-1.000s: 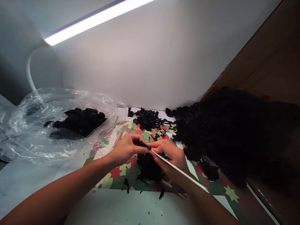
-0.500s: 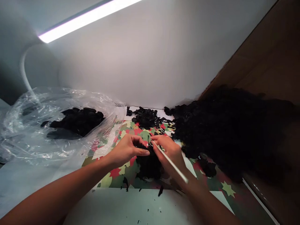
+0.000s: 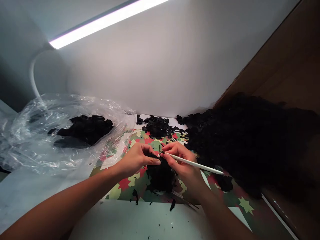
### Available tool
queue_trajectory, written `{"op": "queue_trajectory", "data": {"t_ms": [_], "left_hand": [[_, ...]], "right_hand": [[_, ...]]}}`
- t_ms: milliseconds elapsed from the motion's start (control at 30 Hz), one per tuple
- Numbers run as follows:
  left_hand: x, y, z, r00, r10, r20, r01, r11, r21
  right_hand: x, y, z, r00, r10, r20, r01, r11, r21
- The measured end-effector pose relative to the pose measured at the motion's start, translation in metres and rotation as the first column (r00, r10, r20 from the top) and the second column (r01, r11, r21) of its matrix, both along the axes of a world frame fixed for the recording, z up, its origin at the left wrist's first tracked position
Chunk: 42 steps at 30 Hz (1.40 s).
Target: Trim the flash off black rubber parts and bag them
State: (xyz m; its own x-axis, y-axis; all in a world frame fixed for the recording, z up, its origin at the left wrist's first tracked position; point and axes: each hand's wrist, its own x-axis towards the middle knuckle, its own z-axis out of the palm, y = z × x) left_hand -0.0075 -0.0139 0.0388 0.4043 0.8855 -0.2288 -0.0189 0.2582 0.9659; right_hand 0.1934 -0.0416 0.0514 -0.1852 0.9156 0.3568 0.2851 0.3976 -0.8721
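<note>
My left hand [image 3: 138, 158] is closed, thumb and fingers pinching a small black rubber-like piece [image 3: 152, 155] that is mostly hidden. Close beside it, my right hand [image 3: 185, 163] grips a thin white pen-like stick [image 3: 202, 165] near its left end. The stick lies across the hand and points out to the right. A thin dark strip [image 3: 160, 149] shows between the fingertips of both hands. Below them sits a heap of black pieces [image 3: 161, 178] on a patterned sheet [image 3: 120, 193] with red, green and cream shapes.
At left, a clear plastic bag [image 3: 30, 143] holds black pieces [image 3: 87, 130]. A small pile of black scraps [image 3: 157, 126] lies at the back. On the right, a large black mass [image 3: 245, 143] rests against a cardboard panel [image 3: 282, 66]. A brush-like tool [image 3: 183, 199] lies in front. A lamp [image 3: 107, 25] shines overhead.
The white stick has swung from slanting down along my right forearm to nearly level, pointing right. My right fingers have shifted around it. My left hand keeps its pinch.
</note>
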Motion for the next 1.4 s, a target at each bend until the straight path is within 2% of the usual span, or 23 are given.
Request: {"op": "queue_trajectory", "data": {"t_ms": [133, 400, 567, 667, 767, 833, 900, 967, 1067, 1133, 1400], "left_hand": [[0.001, 0.0, 0.0, 1.0, -0.008, 0.024, 0.007, 1.0, 0.014], [0.0, 0.002, -0.008, 1.0, -0.007, -0.007, 0.007, 0.999, 0.05], [0.002, 0.0, -0.009, 0.999, 0.03, -0.026, -0.027, 0.996, 0.089], [0.006, -0.004, -0.005, 0.998, 0.052, -0.045, -0.046, 0.99, 0.131], [0.009, -0.009, 0.001, 0.999, 0.031, -0.043, -0.026, 0.993, 0.119], [0.01, -0.011, 0.006, 0.999, 0.026, -0.046, -0.021, 0.994, 0.106], [0.009, -0.011, 0.008, 0.997, 0.035, -0.064, -0.029, 0.994, 0.106], [0.008, -0.009, 0.007, 0.997, 0.02, -0.075, -0.011, 0.994, 0.113], [0.006, -0.006, 0.002, 0.996, -0.009, -0.091, 0.023, 0.989, 0.145], [0.005, -0.005, 0.0, 0.992, -0.013, -0.125, 0.035, 0.984, 0.176], [0.003, -0.004, -0.003, 0.975, 0.002, -0.224, 0.053, 0.971, 0.235]], "right_hand": [[-0.002, -0.006, -0.001, 0.993, 0.116, 0.022, -0.117, 0.993, 0.03], [-0.008, -0.01, 0.0, 0.993, 0.095, 0.069, -0.1, 0.992, 0.082], [-0.015, -0.015, -0.005, 0.994, 0.02, 0.106, -0.032, 0.993, 0.118], [-0.018, -0.012, -0.014, 0.983, -0.068, 0.171, 0.03, 0.976, 0.214], [-0.013, -0.003, -0.019, 0.956, -0.169, 0.24, 0.094, 0.95, 0.297], [-0.006, 0.002, -0.016, 0.948, -0.212, 0.236, 0.152, 0.957, 0.248], [0.0, 0.003, -0.009, 0.968, -0.177, 0.178, 0.153, 0.979, 0.137], [0.002, 0.0, 0.0, 0.991, -0.075, 0.11, 0.069, 0.996, 0.06], [-0.001, -0.007, 0.006, 0.993, 0.091, 0.073, -0.094, 0.994, 0.047], [-0.004, -0.01, 0.005, 0.987, 0.144, 0.075, -0.148, 0.987, 0.056], [-0.005, -0.009, 0.002, 0.984, 0.121, 0.128, -0.136, 0.984, 0.114]]}}
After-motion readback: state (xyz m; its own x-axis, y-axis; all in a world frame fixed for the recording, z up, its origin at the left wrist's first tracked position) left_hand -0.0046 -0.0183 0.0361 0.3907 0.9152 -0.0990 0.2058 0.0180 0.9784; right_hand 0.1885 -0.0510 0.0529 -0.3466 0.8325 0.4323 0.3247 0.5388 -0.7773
